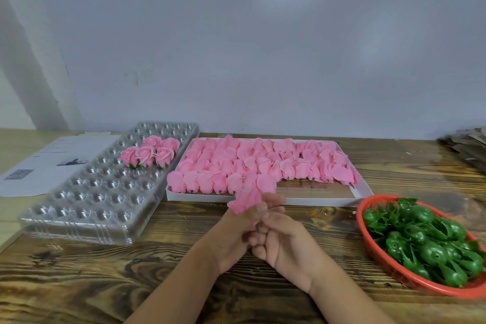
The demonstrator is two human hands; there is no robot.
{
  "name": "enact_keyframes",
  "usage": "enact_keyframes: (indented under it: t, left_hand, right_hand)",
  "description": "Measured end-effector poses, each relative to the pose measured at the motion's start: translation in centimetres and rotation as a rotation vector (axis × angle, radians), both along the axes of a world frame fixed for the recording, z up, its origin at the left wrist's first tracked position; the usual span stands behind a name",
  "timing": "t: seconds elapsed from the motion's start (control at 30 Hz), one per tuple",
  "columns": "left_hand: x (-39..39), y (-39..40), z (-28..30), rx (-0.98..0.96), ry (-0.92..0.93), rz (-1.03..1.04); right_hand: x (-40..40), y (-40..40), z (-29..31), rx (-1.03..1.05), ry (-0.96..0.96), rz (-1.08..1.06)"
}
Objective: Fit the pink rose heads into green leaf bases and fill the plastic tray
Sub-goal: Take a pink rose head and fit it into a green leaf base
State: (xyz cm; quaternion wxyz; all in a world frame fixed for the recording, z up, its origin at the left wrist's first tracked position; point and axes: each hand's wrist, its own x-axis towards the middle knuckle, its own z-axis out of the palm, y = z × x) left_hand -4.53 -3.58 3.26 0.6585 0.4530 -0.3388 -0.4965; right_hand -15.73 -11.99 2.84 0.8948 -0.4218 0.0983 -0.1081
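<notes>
Petals are feeling soft and crushable; I am pinching one pink rose head (246,201) in my left grip (238,234), my right grip (284,242) curling beside it, contents hidden; I am judging its base the safest hold.

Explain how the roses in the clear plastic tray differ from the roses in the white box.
The tray roses stand upright on green bases, few, petals facing up. The box roses lie on their sides in packed rows, many, showing bare dark stubs. Both are pink.
</notes>
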Motion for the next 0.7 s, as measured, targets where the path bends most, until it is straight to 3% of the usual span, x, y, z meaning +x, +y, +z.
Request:
enact_keyframes:
  t: [0.13, 0.23, 0.33, 0.53, 0.7]
  left_hand:
    - [-0.1, 0.2, 0.0, 0.027, -0.027, 0.037]
    - [-0.3, 0.3, 0.2, 0.051, -0.041, 0.095]
    - [-0.4, 0.2, 0.3, 0.054, -0.023, 0.185]
    - [-1.1, -0.6, 0.3, 0.068, 0.042, 0.339]
    - [-1.3, -0.7, 0.1, 0.031, 0.041, 0.315]
  right_hand:
    - [0.0, -0.4, -0.3, 0.038, 0.097, 0.117]
    - [0.0, -0.2, -0.2, -0.045, 0.115, 0.077]
    - [0.4, 0.1, -0.8, -0.278, 0.118, -0.120]
    - [1.1, 1.5, -2.3, -0.943, 0.186, -0.537]
    - [0.9, 1.4, -2.6, -1.178, 0.188, -0.695]
